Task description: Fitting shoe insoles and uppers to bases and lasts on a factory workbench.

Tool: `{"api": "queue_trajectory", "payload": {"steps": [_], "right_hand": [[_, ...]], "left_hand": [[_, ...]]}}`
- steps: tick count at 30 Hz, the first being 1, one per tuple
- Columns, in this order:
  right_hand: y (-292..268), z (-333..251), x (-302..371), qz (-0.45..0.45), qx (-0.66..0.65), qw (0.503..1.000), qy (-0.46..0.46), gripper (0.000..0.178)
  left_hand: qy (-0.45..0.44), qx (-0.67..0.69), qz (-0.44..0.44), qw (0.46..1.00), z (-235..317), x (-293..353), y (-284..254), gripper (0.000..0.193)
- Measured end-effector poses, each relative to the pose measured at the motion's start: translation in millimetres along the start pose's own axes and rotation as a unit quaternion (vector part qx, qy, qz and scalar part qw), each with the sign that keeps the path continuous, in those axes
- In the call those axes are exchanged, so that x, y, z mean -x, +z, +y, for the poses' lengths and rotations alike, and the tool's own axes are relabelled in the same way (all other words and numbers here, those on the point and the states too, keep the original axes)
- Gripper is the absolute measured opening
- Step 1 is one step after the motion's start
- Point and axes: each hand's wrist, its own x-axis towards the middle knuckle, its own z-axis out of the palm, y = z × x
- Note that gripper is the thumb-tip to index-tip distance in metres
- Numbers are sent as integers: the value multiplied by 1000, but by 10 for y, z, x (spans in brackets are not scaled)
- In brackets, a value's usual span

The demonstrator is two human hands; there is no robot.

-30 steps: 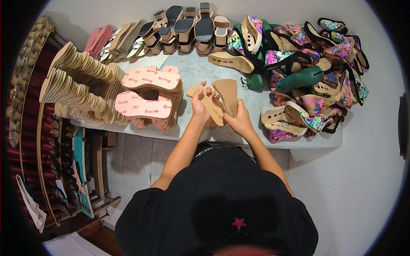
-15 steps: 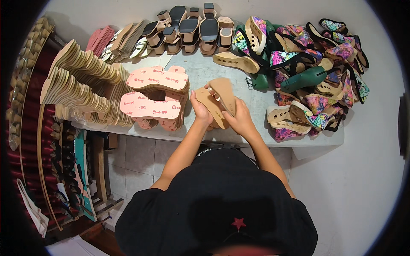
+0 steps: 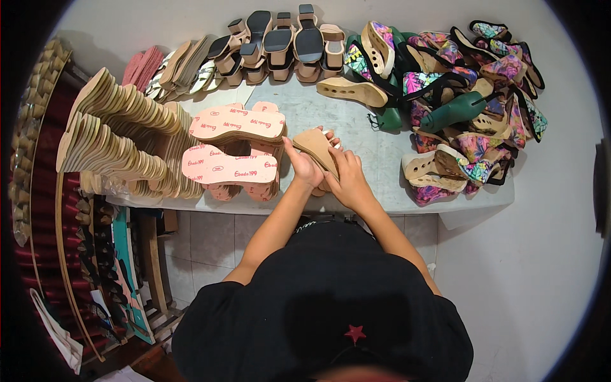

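Tan shoe insoles [image 3: 315,145], pressed together into a small bundle, are held between my two hands above the near edge of the table. My left hand [image 3: 304,168] grips the bundle's left side, its thumb along the edge and its fingertips showing past the far side. From the right, my right hand [image 3: 350,181] closes over the lower part, fingers on the top face. How many insoles there are is hidden. Just left of my left hand lie stacks of pink printed insole boards [image 3: 230,164].
Tall rows of insole boards [image 3: 121,141] stand at the table's left. Block-heeled sandals [image 3: 278,41] line the back. Colourful wedge sandals [image 3: 509,70] and green shoe lasts [image 3: 455,113] are heaped at right, beside a bare tan wedge sole [image 3: 351,91]. A grey-white cover [image 3: 375,162] lies over the table.
The insoles, fanned apart with one tilted up at the right, are now brought together in one bundle. My right hand has shifted left and closed over them.
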Motion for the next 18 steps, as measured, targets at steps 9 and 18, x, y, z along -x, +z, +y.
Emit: {"api": "queue_trajectory", "payload": {"steps": [9, 18], "right_hand": [[53, 239, 133, 22, 96, 995, 10, 49], [-84, 937, 344, -142, -283, 905, 285, 51]], "left_hand": [[-66, -81, -11, 994, -191, -222, -394, 52], [-125, -315, 0, 941, -667, -178, -267, 38]]}}
